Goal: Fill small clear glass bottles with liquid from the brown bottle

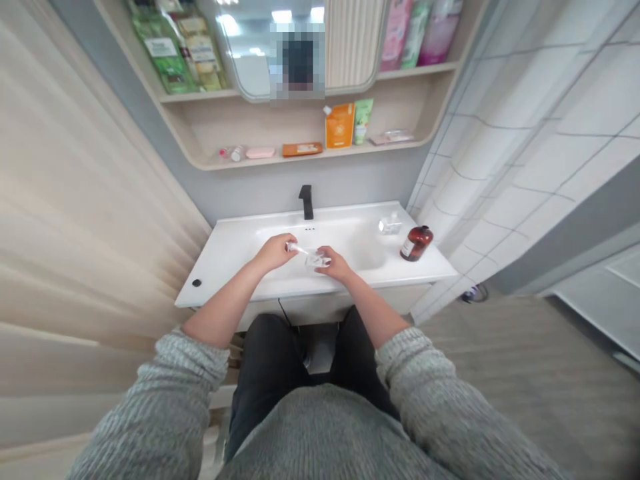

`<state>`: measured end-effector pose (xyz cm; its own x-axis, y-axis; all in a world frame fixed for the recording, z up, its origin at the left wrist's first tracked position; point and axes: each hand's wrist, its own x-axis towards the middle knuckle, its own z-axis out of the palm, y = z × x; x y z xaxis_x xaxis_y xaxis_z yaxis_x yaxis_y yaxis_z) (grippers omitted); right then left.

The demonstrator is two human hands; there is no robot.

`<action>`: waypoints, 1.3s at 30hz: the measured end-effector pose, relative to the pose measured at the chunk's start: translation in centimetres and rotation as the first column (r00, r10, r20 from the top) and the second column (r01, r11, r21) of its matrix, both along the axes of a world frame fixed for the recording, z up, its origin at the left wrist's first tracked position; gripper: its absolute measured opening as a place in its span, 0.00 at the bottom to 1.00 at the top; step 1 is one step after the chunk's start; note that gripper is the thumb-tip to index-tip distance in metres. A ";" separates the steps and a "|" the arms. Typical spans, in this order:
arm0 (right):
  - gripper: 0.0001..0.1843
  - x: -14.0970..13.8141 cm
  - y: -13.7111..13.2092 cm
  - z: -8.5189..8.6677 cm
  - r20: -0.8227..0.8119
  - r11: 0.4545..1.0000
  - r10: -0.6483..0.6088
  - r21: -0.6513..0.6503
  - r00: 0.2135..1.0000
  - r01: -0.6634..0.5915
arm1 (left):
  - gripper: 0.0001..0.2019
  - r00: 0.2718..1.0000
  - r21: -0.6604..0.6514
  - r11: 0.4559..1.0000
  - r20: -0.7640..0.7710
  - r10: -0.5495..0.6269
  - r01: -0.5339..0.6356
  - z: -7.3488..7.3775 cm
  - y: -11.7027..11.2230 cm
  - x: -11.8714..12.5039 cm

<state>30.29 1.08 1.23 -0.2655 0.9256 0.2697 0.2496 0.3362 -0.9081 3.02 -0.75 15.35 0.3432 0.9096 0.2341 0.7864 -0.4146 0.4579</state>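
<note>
At the far left hangs a beige pleated curtain (pixel 85 220), and a dark round plug (pixel 197 283) sits near the left end of the white basin surface (pixel 225 283). My left grip (pixel 273 253) is closed around the handle end of a small white brush (pixel 296 249), its head pointing right toward my other hand. Just beside it, my right grip (pixel 334 263) is curled around a clear glass cup (pixel 316 260), holding it low over the basin, with the brush tip right at the cup. I can't tell whether the tip is inside the cup. Behind my hands stands a black faucet (pixel 306 203), and above it runs a curved shelf (pixel 300 159) with a pink soap bar (pixel 260 153), an orange pouch (pixel 340 125) and a green tube (pixel 363 121). Farther right on the surface are a clear glass container (pixel 389 225) and, near the edge, an amber bottle (pixel 417 243) lying on its side or tilted. White tiles (pixel 515 160) cover the wall at the far right.
</note>
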 end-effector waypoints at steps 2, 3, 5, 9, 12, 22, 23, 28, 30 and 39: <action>0.39 0.0 -0.1 0.1 -0.003 1.000 0.003 0.006 1.000 -0.003 | 0.15 0.998 0.036 0.999 -0.053 -0.026 0.028 0.5 -0.1 0.4; 0.39 -0.1 -0.1 0.1 -0.006 1.000 0.006 0.009 1.000 -0.006 | 0.16 0.996 0.051 0.998 -0.077 -0.039 0.043 0.7 -0.1 0.6; 0.39 -0.1 -0.2 0.2 -0.010 1.000 0.011 0.011 1.000 -0.011 | 0.16 0.990 0.066 0.994 -0.122 -0.076 0.084 1.1 0.0 1.2; 0.39 -0.2 -0.2 0.4 -0.017 1.000 0.006 0.028 1.000 -0.006 | 0.19 0.968 0.051 0.985 -0.199 -0.152 0.166 0.9 0.3 3.4; 0.39 -0.1 -0.3 0.5 -0.025 0.999 0.002 0.040 1.000 -0.001 | 0.22 0.960 0.028 0.986 -0.235 -0.152 0.163 0.1 0.4 5.2; 0.40 -0.4 -0.2 0.5 -0.038 0.999 0.008 0.040 0.999 -0.007 | 0.14 0.963 -0.035 0.999 -0.270 -0.003 -0.006 -0.9 0.9 6.3; 0.41 -0.4 -0.1 0.5 -0.042 0.999 0.003 0.038 0.999 -0.002 | 0.14 0.955 -0.032 0.999 -0.297 0.015 -0.025 -0.8 1.1 6.3; 0.41 -0.3 -0.1 0.5 -0.052 0.999 0.007 0.034 0.999 -0.006 | 0.15 0.925 -0.065 0.997 -0.380 0.013 -0.041 -0.4 1.4 6.3; 0.41 -0.4 -0.1 0.4 -0.059 0.999 0.023 0.037 0.998 -0.021 | 0.11 0.931 -0.103 0.993 -0.355 -0.090 0.057 -0.2 1.5 6.2; 0.40 -0.3 -0.2 0.6 -0.113 0.999 0.047 0.010 0.992 -0.046 | 0.20 0.910 -0.073 0.996 -0.408 -0.079 0.053 0.2 1.4 5.9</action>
<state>29.97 0.88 1.86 -0.2753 0.9108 0.3077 0.1290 0.3522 -0.9270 8.93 0.66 15.57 0.4570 0.8894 0.0064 0.8819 -0.4541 0.1267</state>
